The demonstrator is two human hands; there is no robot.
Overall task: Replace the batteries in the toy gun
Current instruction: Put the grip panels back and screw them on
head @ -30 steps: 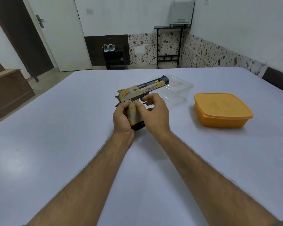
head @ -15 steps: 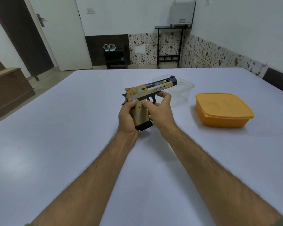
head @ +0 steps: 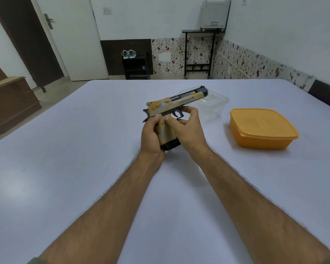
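At the far left we see a wooden cabinet (head: pixel 10 100) beside a dark door (head: pixel 27 40), with a white door (head: pixel 72 37) next to it. Further right along the back wall stands a low dark rack (head: pixel 135 66) with a pair of shoes (head: pixel 128 54) on top.

We look down on a white table (head: pixel 65 159). Above its middle, our left hand (head: pixel 151 135) grips the handle of the gun (head: pixel 171 106) from the left, fingers curled round it and the thumb up near the rear of the frame. The gun is yellow and tan with a dark slide; it is held clear of the table, handle down toward us, muzzle pointing right and away. A dark base sticks out of the bottom of the handle between our two hands.

Our right hand (head: pixel 187 129) holds the gun from the right: the thumb lies across the side of the handle, and the fingers curl up to the frame by the trigger guard.

Behind the muzzle a clear tub (head: pixel 215 105) sits on the table. To its right, near but apart, is an orange box (head: pixel 263 128) with its lid on. Against the back wall a black stand (head: pixel 198 52) carries a grey printer (head: pixel 214 14).
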